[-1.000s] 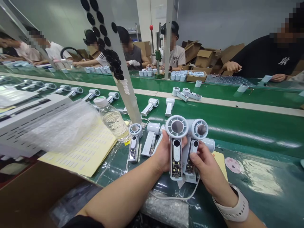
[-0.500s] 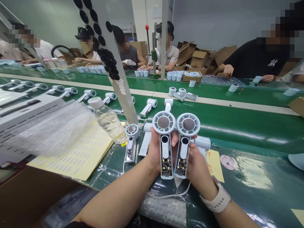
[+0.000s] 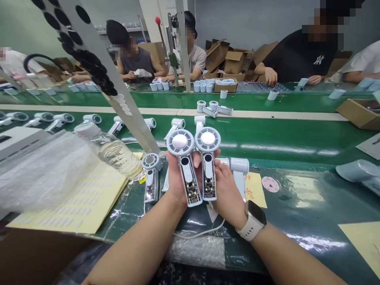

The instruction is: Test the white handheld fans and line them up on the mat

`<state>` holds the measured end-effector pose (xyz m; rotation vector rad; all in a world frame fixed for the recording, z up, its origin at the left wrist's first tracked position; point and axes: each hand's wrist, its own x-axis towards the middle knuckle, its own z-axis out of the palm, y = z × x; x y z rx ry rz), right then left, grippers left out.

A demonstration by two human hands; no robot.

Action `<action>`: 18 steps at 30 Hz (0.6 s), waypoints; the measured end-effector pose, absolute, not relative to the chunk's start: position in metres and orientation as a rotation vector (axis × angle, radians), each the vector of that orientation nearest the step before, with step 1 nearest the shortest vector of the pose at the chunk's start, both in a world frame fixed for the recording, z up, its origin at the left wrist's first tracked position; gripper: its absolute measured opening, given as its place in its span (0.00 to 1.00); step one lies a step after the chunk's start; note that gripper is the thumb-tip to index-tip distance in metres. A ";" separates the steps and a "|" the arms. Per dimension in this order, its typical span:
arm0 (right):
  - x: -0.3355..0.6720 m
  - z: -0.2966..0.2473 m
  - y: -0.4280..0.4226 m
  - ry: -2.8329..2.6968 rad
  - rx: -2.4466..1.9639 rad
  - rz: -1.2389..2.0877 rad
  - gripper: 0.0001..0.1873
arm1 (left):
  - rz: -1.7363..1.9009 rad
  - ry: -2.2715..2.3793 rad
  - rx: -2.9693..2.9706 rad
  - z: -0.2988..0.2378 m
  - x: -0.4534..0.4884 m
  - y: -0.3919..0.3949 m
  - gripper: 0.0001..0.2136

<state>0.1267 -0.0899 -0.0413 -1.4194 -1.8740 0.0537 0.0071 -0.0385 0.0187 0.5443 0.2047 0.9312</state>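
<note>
My left hand (image 3: pixel 175 180) is closed around the handle of a pale blue handheld fan (image 3: pixel 188 174), which leans slightly left. Beside it, a matching handheld fan (image 3: pixel 209 176) is gripped by my right hand (image 3: pixel 228 194), a watch on that wrist. Their round heads touch or nearly touch, grilles facing me. Both handles lack front covers, so circuit boards show at their lower ends. Left of my hands another fan (image 3: pixel 151 180) rests on the green table with a white cable by it. Behind my right hand a further fan (image 3: pixel 240 166) is partly hidden.
A slanted metal post (image 3: pixel 130 107) carries black and white discs. To the left are a water bottle (image 3: pixel 113 152), yellow label sheets (image 3: pixel 103 209) and clear plastic bags (image 3: pixel 50 170). Several fans line the green conveyor (image 3: pixel 267 138). Co-workers sit across it.
My view has swung right, so most things shift left in it. Both fans have tilted, their silvery centres now bright, and the right one sits a little higher than the left.
</note>
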 end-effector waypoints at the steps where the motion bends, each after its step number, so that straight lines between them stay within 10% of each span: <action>1: 0.133 -0.039 -0.089 -1.842 -1.415 0.120 0.20 | 0.939 0.207 0.543 0.018 0.007 -0.036 0.29; 5: 0.149 -0.031 -0.088 -1.808 -1.452 0.185 0.12 | 0.955 0.245 0.537 0.015 0.006 -0.031 0.29; 10: 0.123 -0.031 -0.089 -1.994 -1.558 0.034 0.25 | 0.962 0.271 0.546 0.015 0.008 -0.030 0.28; 18: 0.169 -0.013 -0.086 -1.202 -1.265 0.460 0.06 | 0.865 0.332 0.625 0.015 0.009 -0.032 0.30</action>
